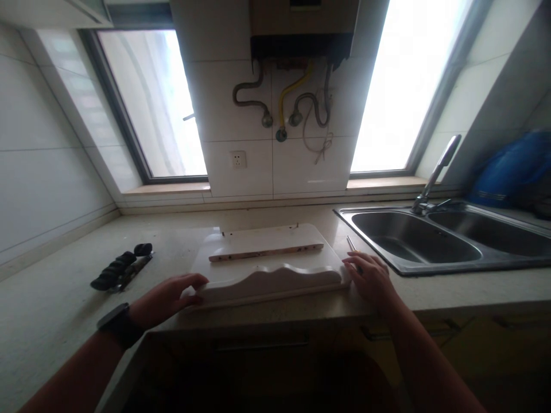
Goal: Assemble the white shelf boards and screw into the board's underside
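On the counter in front of me lies a white board [258, 235] with rounded far corners, and a white wavy-edged panel [275, 280] stands along its near side. My left hand [181, 292] is closed around the panel's left end, thumb in front and fingers behind. At the right end, my right hand [370, 278] has its curled fingertips against the board's edge. A thin metal rod [352, 243], like a screwdriver shaft, pokes out beyond those fingers; its other end is hidden. A narrow brownish strip with dark holes [267, 252] crosses the board.
Several black-handled items [116, 271] lie on the counter at left. A double steel sink [413, 235] with a tap [437, 172] is at right, a blue object [508, 166] beyond it. Pipes [282, 106] hang under a wall heater [303, 34]. The counter's front edge is close.
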{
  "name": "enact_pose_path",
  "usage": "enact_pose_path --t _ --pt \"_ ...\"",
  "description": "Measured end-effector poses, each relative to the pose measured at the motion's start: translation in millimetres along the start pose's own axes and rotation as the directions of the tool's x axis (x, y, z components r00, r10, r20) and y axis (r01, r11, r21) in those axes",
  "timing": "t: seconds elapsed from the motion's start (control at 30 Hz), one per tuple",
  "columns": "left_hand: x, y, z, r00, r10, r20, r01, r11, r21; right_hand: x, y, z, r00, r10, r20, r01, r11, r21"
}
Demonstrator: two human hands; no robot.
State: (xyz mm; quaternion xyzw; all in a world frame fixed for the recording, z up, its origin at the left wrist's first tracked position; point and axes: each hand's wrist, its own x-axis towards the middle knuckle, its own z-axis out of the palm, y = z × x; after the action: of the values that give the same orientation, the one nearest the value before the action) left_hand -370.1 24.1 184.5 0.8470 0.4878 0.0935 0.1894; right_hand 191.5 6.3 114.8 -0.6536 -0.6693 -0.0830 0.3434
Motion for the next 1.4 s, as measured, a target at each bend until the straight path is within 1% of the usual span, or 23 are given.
enact_pose_path --t 0.1,0.2,0.3,0.37,0.43,0.5,0.53,0.57,0.63,0.67,0.73,0.77,0.83,0.9,1.0,1.1,1.2,1.27,1.4 --pt "2.6 -8.5 1.6 0.999 0.023 -0.047 -0.020 0.999 0.049 -4.3 18.6 -3.3 0.994 0.112 0.008 -0.110 0.984 -0.139" --pt "8.4 -26.4 5.7 0.990 0.028 -0.141 -0.014 0.995 0.100 -7.6 30.5 -5.2 0.976 0.219 0.001 -0.213 0.947 -0.242" --pt "14.7 -50.3 11.7 0.970 0.031 -0.241 0.008 0.987 0.159 -8.5 28.9 -4.5 0.956 0.290 -0.036 -0.287 0.907 -0.307" --pt "16.8 -64.7 16.2 0.950 0.030 -0.310 0.040 0.976 0.216 -8.0 20.7 -3.4 0.955 0.287 -0.072 -0.295 0.898 -0.325" --pt "16.3 -73.1 21.4 0.930 0.048 -0.364 0.058 0.960 0.273 -6.6 8.3 -3.2 0.965 0.233 -0.119 -0.259 0.913 -0.316" --pt "14.1 -72.0 27.4 0.905 0.081 -0.418 0.068 0.942 0.330 -4.2 -7.0 -3.9 0.983 0.125 -0.132 -0.154 0.958 -0.241" --pt "12.8 -67.5 30.8 0.888 0.100 -0.449 0.075 0.932 0.356 -2.6 -15.2 -4.3 0.991 0.061 -0.115 -0.082 0.980 -0.182" --pt "11.9 -60.3 34.4 0.866 0.123 -0.484 0.081 0.922 0.379 -0.9 -23.4 -4.4 0.997 0.001 -0.074 -0.010 0.993 -0.113" --pt "11.8 -40.5 42.3 0.827 0.173 -0.535 0.077 0.907 0.413 2.5 -38.6 -3.1 0.993 -0.097 0.061 0.096 0.995 0.016" --pt "12.8 -29.2 46.4 0.814 0.207 -0.543 0.060 0.900 0.433 3.9 -44.8 -1.6 0.980 -0.134 0.147 0.124 0.989 0.075" --pt "16.5 -7.2 54.8 0.804 0.255 -0.537 0.033 0.883 0.468 5.7 -53.8 2.6 0.939 -0.165 0.303 0.118 0.979 0.168" --pt "18.7 2.2 58.8 0.808 0.267 -0.525 0.024 0.876 0.481 5.8 -56.4 4.7 0.919 -0.162 0.359 0.097 0.976 0.193" --pt "22.8 16.2 65.7 0.830 0.257 -0.495 0.031 0.865 0.502 5.0 -58.9 7.9 0.895 -0.144 0.422 0.064 0.978 0.197" --pt "25.5 23.6 70.0 0.855 0.237 -0.462 0.044 0.854 0.519 2.7 -60.2 8.4 0.886 -0.132 0.444 0.066 0.985 0.161" --pt "26.3 25.9 71.1 0.876 0.210 -0.434 0.055 0.851 0.522 -3.6 -64.3 3.5 0.877 -0.131 0.463 0.094 0.990 0.102" --pt "25.7 22.5 68.7 0.887 0.186 -0.422 0.061 0.860 0.506 -15.6 -72.3 -4.7 0.878 -0.132 0.460 0.123 0.991 0.048" --pt "26.2 14.6 64.6 0.907 0.138 -0.399 0.075 0.877 0.475 -34.4 -82.4 -12.7 0.885 -0.143 0.444 0.150 0.989 0.020" --pt "28.0 7.2 59.9 0.921 0.084 -0.381 0.095 0.899 0.427 -49.6 -90.9 -17.4 0.886 -0.169 0.432 0.172 0.985 0.032" --pt "35.5 -9.2 46.2 0.940 -0.063 -0.334 0.157 0.952 0.262 -80.9 -116.1 -25.5 0.876 -0.251 0.412 0.235 0.968 0.089"
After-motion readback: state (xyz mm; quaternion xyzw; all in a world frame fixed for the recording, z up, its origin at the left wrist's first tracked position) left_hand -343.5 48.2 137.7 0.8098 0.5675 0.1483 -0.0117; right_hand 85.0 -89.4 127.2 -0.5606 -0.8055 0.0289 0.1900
